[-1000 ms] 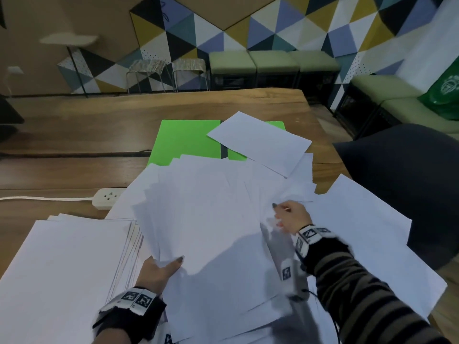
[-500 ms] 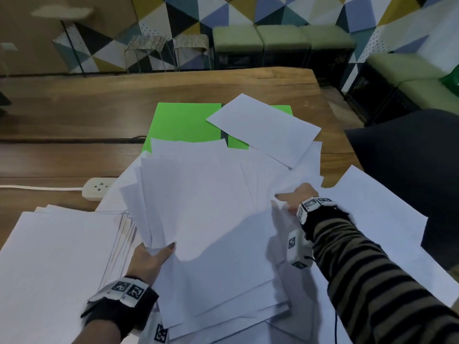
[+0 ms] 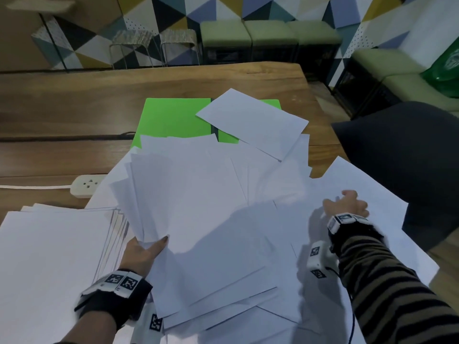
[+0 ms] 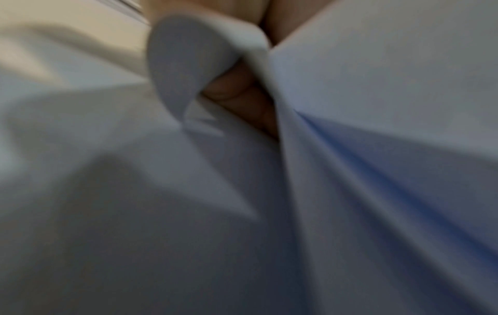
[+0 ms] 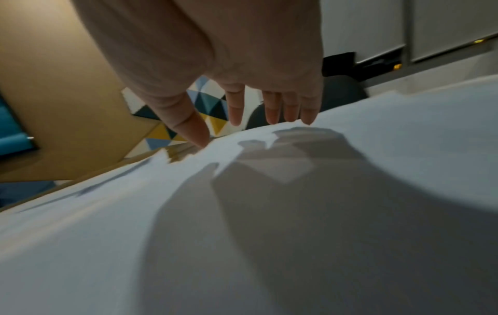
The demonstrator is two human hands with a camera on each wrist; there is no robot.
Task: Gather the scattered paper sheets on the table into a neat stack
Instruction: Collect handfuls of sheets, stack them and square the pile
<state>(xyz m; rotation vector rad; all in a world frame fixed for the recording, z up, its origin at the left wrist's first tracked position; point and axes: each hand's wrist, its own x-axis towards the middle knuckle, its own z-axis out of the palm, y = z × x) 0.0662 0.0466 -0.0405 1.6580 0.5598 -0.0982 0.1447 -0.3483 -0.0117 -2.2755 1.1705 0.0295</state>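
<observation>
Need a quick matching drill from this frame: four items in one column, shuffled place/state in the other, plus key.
Column 1
1. left hand
2. right hand
3. green sheets
4. power strip

Column 2
A. on the bare wood, left of the paper pile, white cord running off to the left
B. fingers straight, tips down on a white sheet at the right
C. grips a fanned bundle of white sheets
D. at the far end of the pile, partly covered by white paper

Pairs: 1-C, 2-B, 3-D, 4-A

Right hand [image 5: 215, 53] — straight fingers [image 5: 272, 108] over white paper sheets [image 5: 296, 223]
</observation>
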